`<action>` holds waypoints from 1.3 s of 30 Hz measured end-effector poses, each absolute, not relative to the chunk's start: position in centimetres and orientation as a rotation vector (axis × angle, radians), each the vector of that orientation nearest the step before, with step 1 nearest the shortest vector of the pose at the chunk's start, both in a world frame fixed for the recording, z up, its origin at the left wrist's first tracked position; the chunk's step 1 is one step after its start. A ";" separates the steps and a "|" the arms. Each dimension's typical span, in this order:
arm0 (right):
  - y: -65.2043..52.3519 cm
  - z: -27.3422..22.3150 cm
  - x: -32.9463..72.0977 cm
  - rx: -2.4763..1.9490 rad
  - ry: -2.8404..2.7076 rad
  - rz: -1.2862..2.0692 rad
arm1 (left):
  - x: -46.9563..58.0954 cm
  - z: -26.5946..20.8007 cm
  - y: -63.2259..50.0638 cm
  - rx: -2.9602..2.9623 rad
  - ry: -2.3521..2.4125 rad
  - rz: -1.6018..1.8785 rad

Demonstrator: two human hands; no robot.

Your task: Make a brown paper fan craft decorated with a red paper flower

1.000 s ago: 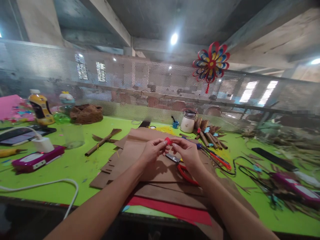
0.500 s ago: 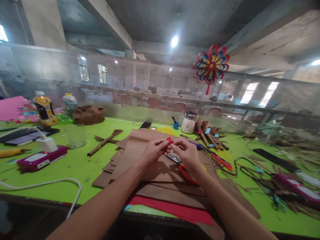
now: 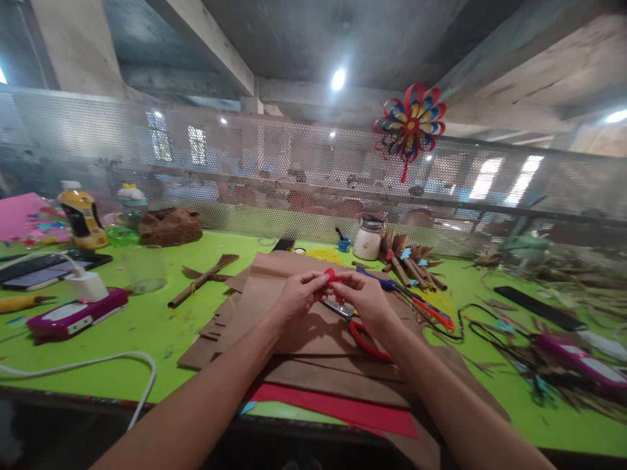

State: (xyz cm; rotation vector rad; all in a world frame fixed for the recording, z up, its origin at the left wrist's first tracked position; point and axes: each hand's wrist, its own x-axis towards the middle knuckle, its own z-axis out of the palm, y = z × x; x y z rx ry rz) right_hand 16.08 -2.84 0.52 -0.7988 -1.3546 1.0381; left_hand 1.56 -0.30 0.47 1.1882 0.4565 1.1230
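Between the fingertips of both hands is a small piece of red paper (image 3: 331,275). My left hand (image 3: 304,292) pinches it from the left, and my right hand (image 3: 361,295) grips its right side. Fingers cover part of the piece, so its full shape is hidden. Under my right hand lie scissors with red handles (image 3: 362,341), their blades pointing up and left. They rest on stacked brown paper sheets (image 3: 274,326) in front of me. A red sheet (image 3: 337,406) sticks out from beneath the stack at the table's near edge.
Rolled brown paper pieces (image 3: 203,281) lie to the left, with a bundle of similar rolls (image 3: 411,264) at the back right beside a white jar (image 3: 368,240). A blue-handled tool (image 3: 377,279) is near the right hand. Purple power strips (image 3: 78,314) and cables flank the workspace.
My right hand's fingers have closed in on the red paper, nearer my left fingertips. The whole view has shifted slightly.
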 end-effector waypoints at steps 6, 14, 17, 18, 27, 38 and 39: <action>-2.4 0.2 16.7 -0.841 -1.298 1.043 | 1.5 0.2 -0.1 1.169 0.462 1.138; -2.2 0.2 17.0 -0.831 -1.276 1.100 | 1.6 -0.2 0.0 1.180 0.460 1.031; -2.2 0.1 17.2 -0.822 -1.307 1.115 | 1.5 -0.3 0.0 1.191 0.472 1.001; -2.2 0.2 17.3 -0.812 -1.324 1.128 | 1.4 -0.3 0.0 1.194 0.476 1.002; -2.5 0.7 17.9 -0.782 -1.341 1.249 | 1.4 -0.4 0.2 1.236 0.445 1.037; -2.5 0.8 18.1 -0.721 -1.349 1.301 | 1.3 -0.4 0.2 1.235 0.436 0.988; -2.5 0.8 18.0 -0.714 -1.349 1.304 | 1.3 -0.4 0.2 1.232 0.429 0.987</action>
